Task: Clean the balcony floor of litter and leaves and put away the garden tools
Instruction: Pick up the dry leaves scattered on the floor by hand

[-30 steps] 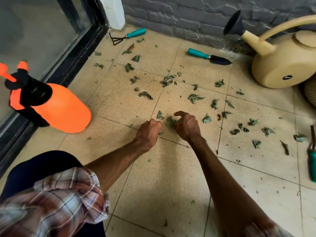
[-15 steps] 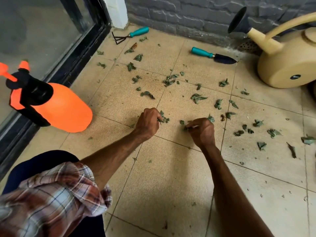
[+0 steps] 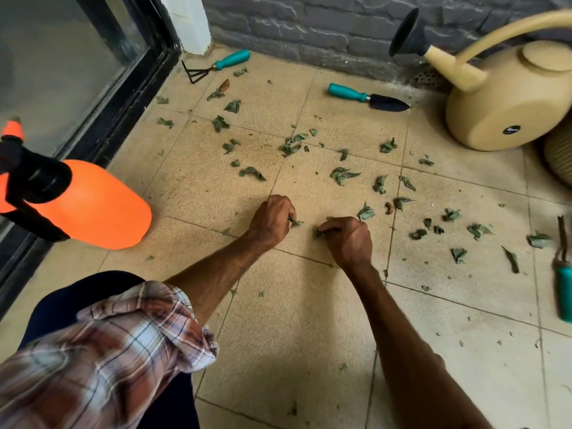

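Several dry green leaves (image 3: pixel 343 174) lie scattered over the tan tiled balcony floor (image 3: pixel 278 335). My left hand (image 3: pixel 270 221) is curled on the floor and pinches leaf bits at its fingertips. Close to its right, my right hand (image 3: pixel 349 239) is curled round more leaf bits. A teal-handled hand rake (image 3: pixel 216 67) lies in the far corner. A teal-handled trowel (image 3: pixel 368 98) lies by the brick wall. Another teal-handled tool (image 3: pixel 564 280) lies at the right edge.
An orange spray bottle (image 3: pixel 83 202) with a black pump head lies on its side at the left, beside the black door frame (image 3: pixel 123 106). A beige watering can (image 3: pixel 507 100) lies tipped over at the far right against the grey brick wall (image 3: pixel 309 29).
Both hands have stayed curled on the floor gathering leaves. The right hand has drawn back from the leaves at its right and now lies close beside the left hand.
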